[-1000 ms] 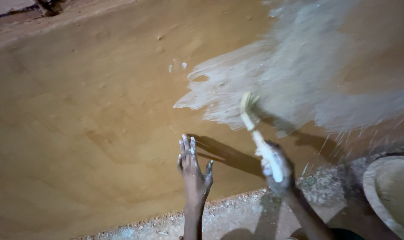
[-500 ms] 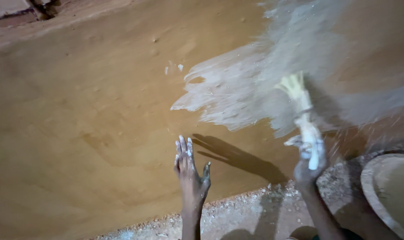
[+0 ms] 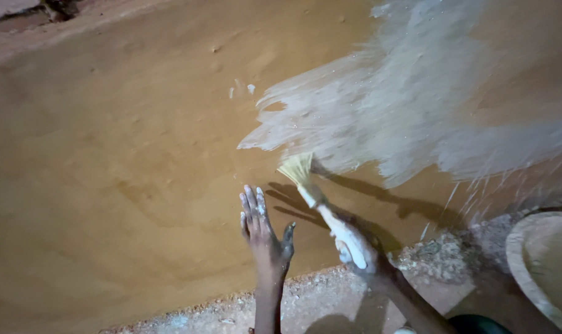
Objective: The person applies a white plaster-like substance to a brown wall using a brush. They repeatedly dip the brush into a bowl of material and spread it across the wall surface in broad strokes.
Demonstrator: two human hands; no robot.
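White wash coats your hands, and the brown mud wall (image 3: 107,185) is the thing to place everything by. Your left hand (image 3: 265,232) lies flat against the wall low down, fingers (image 3: 251,207) straight and close together, thumb spread to the side, holding nothing. Your right hand (image 3: 358,247) is just beside it, to its right, fist wrapped tight around the white-caked handle of a straw brush (image 3: 321,201). The two hands are apart, not touching.

The brush slants up and to the left from your fist, and its pale yellow bristle tuft (image 3: 296,168) meets the wall just below the lower edge of the whitewashed patch (image 3: 404,117). That patch spreads across the upper right of the wall in feathered streaks, with a pointed tongue reaching left above the bristles. A few small white flecks (image 3: 242,89) sit on the bare wall just left of the patch's top. Dark shadows of the brush and your arm fall on the wall right of the handle.

At the foot of the wall runs a gritty floor (image 3: 330,297), speckled with white drips. A round, pale basin (image 3: 544,266) stands on it at the far right, near the wall's base, only partly in view.
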